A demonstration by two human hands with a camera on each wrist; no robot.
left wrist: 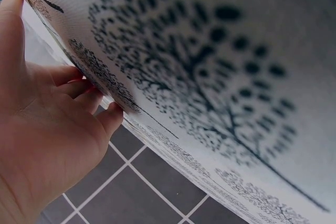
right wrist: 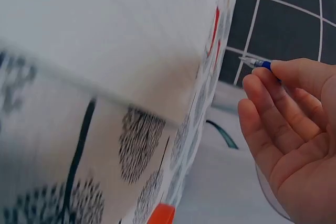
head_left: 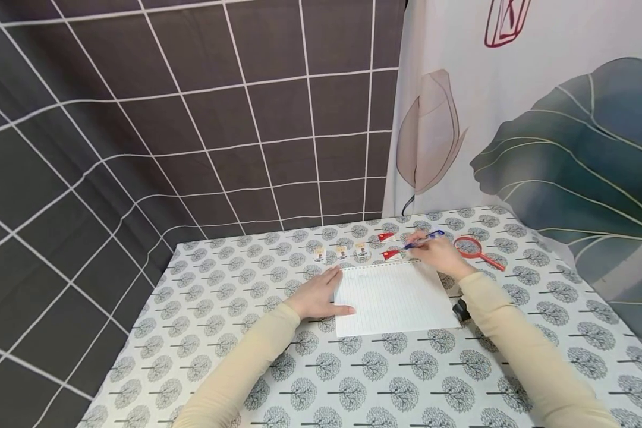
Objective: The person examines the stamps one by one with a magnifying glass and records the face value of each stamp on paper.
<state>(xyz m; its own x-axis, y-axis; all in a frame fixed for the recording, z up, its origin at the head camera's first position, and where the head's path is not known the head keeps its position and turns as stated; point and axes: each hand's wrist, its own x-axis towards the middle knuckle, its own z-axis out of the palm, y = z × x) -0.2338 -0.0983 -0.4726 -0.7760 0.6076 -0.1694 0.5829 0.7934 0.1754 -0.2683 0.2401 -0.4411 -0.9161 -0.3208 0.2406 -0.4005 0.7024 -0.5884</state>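
Note:
A sheet of lined white paper with a row of holes along its far edge lies on the table. My left hand rests at its left edge, fingers extended and thumb on the paper; the left wrist view shows the left palm beside the tablecloth. Over the far right corner of the sheet, my right hand pinches a blue pen between thumb and fingers. In the right wrist view the pen's clear tip points away from the hand, apart from the paper.
Two small red-and-white pieces lie beyond the sheet. Left of them are three small printed pieces in a row. A red magnifying glass lies right of the right hand. The tree-print tablecloth meets a dark gridded curtain behind.

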